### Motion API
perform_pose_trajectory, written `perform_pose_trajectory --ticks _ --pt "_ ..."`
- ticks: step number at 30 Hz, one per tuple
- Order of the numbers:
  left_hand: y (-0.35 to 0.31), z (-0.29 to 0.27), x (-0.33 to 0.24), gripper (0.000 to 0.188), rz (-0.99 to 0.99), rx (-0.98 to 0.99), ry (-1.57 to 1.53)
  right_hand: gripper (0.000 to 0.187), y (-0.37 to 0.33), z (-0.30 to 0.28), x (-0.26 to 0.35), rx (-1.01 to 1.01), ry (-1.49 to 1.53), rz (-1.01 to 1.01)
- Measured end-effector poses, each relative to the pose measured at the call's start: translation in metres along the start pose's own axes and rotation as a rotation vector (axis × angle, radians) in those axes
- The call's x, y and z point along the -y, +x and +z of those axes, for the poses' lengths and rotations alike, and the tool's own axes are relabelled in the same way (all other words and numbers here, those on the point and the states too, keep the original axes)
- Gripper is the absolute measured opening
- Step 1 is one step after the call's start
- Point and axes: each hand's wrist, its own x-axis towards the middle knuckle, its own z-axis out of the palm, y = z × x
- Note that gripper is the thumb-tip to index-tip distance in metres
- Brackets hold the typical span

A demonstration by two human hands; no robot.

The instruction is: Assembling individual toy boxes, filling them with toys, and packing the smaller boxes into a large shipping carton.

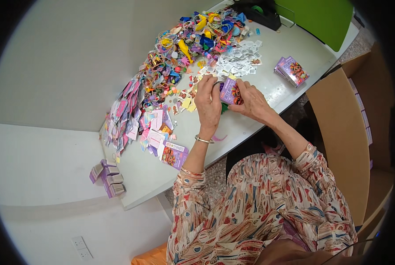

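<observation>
My right hand [252, 104] grips a small purple printed box [230, 92] above the table, thumb on the near side and fingers along the far side. At the box's left end is my left hand [208, 104], its fingers pinched together. A small dark curved item [217, 84] shows at those fingertips; its kind is too small to tell. Something green [224, 107] lies under the hands, mostly hidden. Beyond them spreads a heap of white paper slips [239, 59]. Yellow slips [187, 103] and little brown figure cut-outs lie left of my left hand.
A big pile of mixed trinkets [175, 55] lines the wall. Pink and purple packets [126, 106] and cards [157, 138] lie left, near a flat purple box [174, 154]. Stacked purple boxes [292, 71] sit right. An open carton [339, 132] stands beside the table.
</observation>
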Motion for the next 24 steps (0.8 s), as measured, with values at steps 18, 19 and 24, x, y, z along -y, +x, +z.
perform_pose_trajectory --ticks 18,19,24 --pt "-0.031 0.014 -0.007 0.033 -0.368 0.056 -0.533 0.093 -0.01 -0.013 0.001 -0.139 -0.006 0.025" --pt "-0.032 0.016 -0.007 0.033 -0.37 0.054 -0.532 0.095 -0.011 -0.014 0.002 -0.12 0.006 0.04" --pt "-0.03 0.015 0.004 0.032 -0.567 0.217 -0.595 0.095 -0.015 -0.014 -0.002 -0.067 0.033 -0.002"
